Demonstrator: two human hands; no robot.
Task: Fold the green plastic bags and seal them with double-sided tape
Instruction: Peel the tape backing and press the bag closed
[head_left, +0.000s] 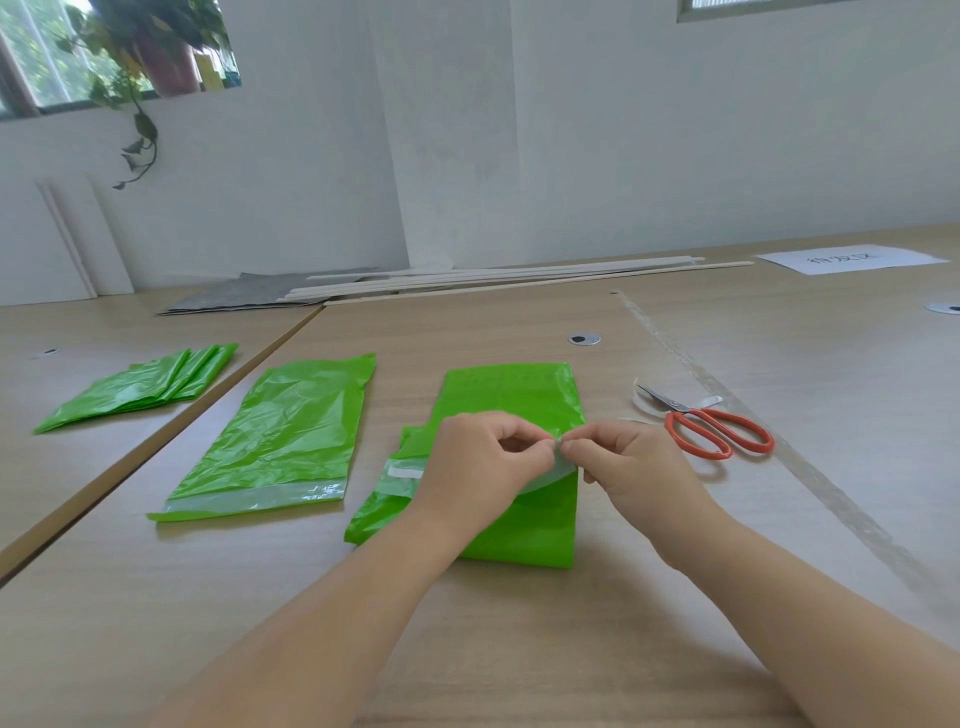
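Left hand (483, 457): curled, thumb and forefinger pinching the tape strip (551, 474).
Right hand (636, 462): pinching the same end, fingertips almost meeting the left's.
Tape strip: pale, curling down over the folded bag (511, 395); backing or tape, hard to tell.
Folded bag: mid-counter (519, 649), beneath both hands.
Second bag (291, 431): flat, just left.
Scissors (717, 423): red-handled, near right.

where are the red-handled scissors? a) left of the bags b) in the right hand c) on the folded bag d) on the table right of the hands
d: the scissors lie on the table right of the right hand, which pinches a tape strip with the left hand.
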